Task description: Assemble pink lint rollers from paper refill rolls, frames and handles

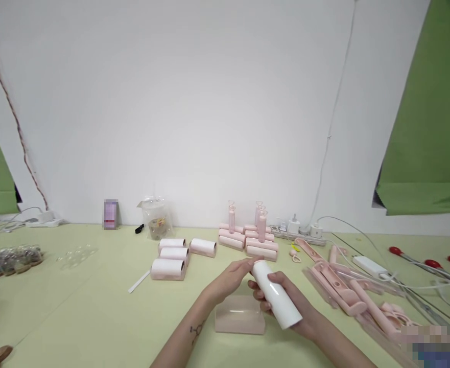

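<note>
My right hand (295, 301) is wrapped around a white lint roller roll (276, 294), which it holds tilted above the table. The fingers of my left hand (228, 278) are closed at the roll's upper end; their tips are partly hidden there. Below both hands, a see-through pale pink cover (240, 323) lies on the table. To the left, several white rolls in pink covers (168, 268) sit together. Behind my hands stand several pink lint rollers (262, 250), some with upright handles.
Loose pink handle parts (339, 289) and a white adapter (370, 267) with cables lie at right, near red-handled tools (433, 263). A power strip (297, 235) runs along the wall. At left are a white strip (139, 281), a bagged cup (156, 220) and several small jars (10, 259).
</note>
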Action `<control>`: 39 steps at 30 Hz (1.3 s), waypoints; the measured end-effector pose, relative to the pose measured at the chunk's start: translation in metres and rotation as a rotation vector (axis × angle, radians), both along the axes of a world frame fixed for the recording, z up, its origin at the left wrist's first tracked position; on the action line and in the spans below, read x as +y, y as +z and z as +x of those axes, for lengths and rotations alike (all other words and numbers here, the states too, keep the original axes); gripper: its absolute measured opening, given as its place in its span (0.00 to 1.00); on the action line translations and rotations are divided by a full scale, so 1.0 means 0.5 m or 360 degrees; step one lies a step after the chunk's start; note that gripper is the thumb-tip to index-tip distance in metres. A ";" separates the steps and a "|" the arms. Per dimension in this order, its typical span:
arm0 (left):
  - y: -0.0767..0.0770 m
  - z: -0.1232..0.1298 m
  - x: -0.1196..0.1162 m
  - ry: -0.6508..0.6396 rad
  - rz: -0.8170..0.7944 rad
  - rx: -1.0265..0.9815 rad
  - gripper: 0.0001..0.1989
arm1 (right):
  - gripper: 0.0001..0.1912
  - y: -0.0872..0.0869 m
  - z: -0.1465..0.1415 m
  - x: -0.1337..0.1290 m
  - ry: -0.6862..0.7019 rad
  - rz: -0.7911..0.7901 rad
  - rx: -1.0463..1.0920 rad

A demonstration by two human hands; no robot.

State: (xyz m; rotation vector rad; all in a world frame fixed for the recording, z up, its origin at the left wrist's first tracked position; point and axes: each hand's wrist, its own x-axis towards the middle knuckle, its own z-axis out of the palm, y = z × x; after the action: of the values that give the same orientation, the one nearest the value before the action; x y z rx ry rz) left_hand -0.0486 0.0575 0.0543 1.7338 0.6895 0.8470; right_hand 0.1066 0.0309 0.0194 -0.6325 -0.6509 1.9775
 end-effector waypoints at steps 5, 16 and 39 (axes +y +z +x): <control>0.000 0.011 0.001 -0.0047 -0.0071 -0.0106 0.23 | 0.11 0.021 -0.001 0.008 -0.0043 0.0100 -0.0149; 0.059 -0.046 0.041 0.0659 -0.0399 -0.1363 0.19 | 0.11 -0.045 -0.021 0.185 -0.0535 0.1005 -0.1530; 0.004 0.032 0.020 0.0875 -0.1062 -0.1636 0.06 | 0.13 0.075 -0.046 0.045 -0.1255 0.1397 -0.1270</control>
State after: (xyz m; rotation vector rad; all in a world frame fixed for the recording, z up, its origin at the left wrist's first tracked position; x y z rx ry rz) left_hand -0.0328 0.0675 0.0562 0.3687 0.6094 1.4932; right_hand 0.0836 0.0535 0.0571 -0.9053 -1.3672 0.5461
